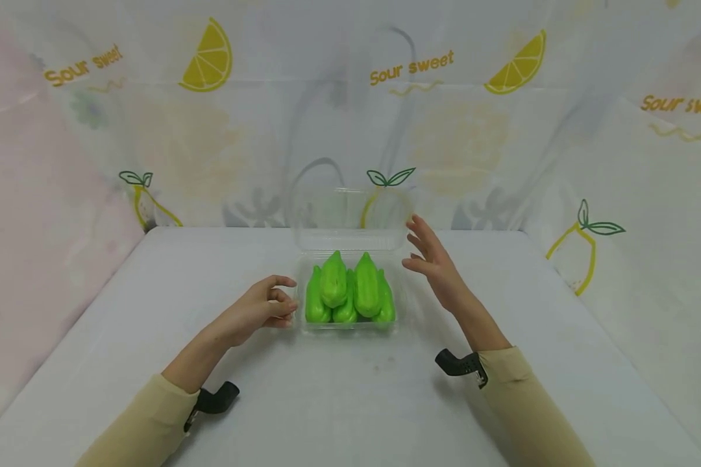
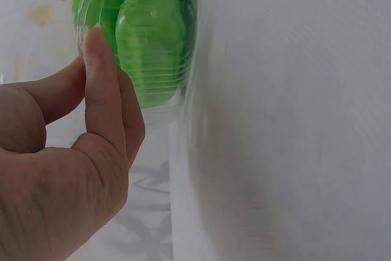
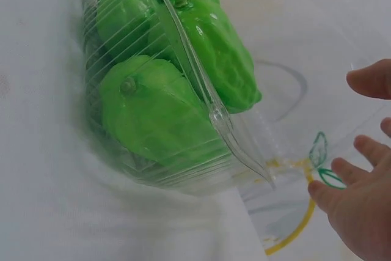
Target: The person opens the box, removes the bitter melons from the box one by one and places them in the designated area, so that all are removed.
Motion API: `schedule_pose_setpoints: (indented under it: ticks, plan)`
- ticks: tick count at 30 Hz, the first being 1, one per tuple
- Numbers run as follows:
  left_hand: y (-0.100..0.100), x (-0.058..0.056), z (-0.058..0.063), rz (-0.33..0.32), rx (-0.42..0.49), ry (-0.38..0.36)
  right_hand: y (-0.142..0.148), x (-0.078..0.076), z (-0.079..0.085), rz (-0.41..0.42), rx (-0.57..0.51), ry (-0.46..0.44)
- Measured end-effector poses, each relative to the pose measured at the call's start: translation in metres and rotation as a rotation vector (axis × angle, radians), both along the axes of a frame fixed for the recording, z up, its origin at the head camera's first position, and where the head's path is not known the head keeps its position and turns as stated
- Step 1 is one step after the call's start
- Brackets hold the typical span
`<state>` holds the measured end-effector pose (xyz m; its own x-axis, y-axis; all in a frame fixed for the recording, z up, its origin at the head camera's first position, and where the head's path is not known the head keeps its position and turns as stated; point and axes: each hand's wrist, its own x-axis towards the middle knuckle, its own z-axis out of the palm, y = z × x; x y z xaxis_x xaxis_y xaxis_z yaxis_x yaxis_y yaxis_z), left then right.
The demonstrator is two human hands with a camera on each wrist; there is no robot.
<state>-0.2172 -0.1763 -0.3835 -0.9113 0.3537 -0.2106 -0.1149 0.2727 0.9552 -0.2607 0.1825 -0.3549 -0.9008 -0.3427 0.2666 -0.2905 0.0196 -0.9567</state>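
- A clear plastic box [image 1: 350,326] lies on the white table [image 1: 339,402], between the two hands and toward the far edge, with its see-through lid [image 1: 327,220] raised on the far side
- Five green ribbed pieces [image 1: 368,292] fill the base, pointed ends toward the far side: three lie low in a row and two rest on top of them, rising above the rim
- The left hand [image 1: 259,308] is at the left side of the box, reaching in from the near left; its thumb and forefinger pinch the rim there, just beside the green pieces, while the other fingers bend below
- The right hand [image 1: 435,266] is to the right of the box and a little farther away than the left one, its fingers loose and spread, grasping nothing
- Those right fingertips come close to the right edge of the lid; I cannot tell whether any of them touches it, but they are apart from the base and the green pieces
- Both forearms enter from the near side in beige sleeves [image 1: 531,402], each wrist carrying a black device [image 1: 216,399]
- On the far side hangs a pale cloth [image 1: 269,52] printed with lemons and the words "Sour sweet"
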Motion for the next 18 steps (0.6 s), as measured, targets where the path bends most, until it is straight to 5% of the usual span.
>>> schedule_pose_setpoints:
  ticks: [18]
  plan:
    - [0.0025, 0.0069, 0.0017, -0.005, -0.007, -0.003, 0.0023, -0.0097, 0.0038, -0.017, 0.07, -0.029]
